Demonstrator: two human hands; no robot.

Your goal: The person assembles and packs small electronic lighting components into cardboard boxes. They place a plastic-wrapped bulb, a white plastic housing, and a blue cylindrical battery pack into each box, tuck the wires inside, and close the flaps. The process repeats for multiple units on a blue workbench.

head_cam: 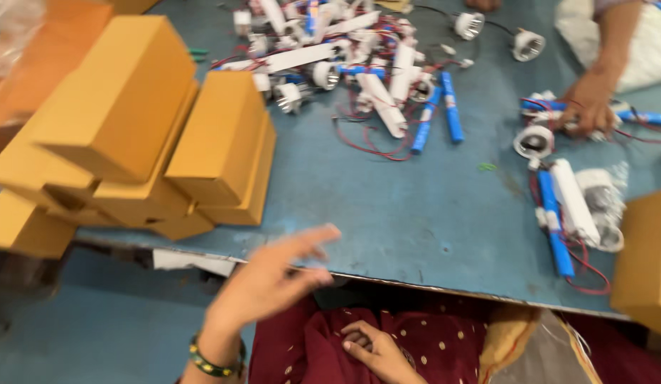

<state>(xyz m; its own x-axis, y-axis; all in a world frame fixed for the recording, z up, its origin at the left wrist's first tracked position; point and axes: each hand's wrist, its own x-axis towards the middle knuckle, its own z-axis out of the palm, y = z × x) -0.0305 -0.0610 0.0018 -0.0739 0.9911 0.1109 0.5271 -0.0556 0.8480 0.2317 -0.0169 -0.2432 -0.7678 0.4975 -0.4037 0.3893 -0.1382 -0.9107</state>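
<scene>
hands empty: left hand (273,277) spread open, right hand (377,352) curled on lap.

Motion blurs the left hand (270,277), so its fingers (313,238) smear together near the counter (387,206) edge. The right hand (377,352) is partly cut by the bottom edge. A tan box (647,259) runs off the right edge. Another person's hand (590,107) covers what is perhaps a white lamp part; its arm leaves the frame at the top.
</scene>
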